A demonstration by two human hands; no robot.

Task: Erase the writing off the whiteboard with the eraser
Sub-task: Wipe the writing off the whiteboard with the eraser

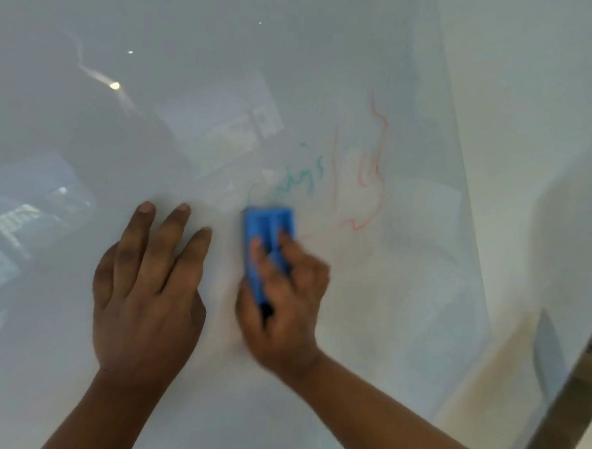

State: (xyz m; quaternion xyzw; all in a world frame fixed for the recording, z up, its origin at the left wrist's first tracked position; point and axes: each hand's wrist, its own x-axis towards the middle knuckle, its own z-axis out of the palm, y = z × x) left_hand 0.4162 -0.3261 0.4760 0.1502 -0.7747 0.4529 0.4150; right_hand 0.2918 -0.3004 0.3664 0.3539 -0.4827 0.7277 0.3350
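Right hand point(284, 299) grips blue eraser point(269, 243) below blurred, seemingly green writing point(290, 179).

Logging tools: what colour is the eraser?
Blue; the eraser in the right hand shows clearly in the head view.

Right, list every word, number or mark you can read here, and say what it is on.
Green writing on the whiteboard, just above the eraser: handwritten letters, too blurred and smeared to read.
Red lines on the whiteboard, right of the green: a scribble, no letters I can make out.
Eraser, held in the right hand: no label visible.
Nothing else carries text.
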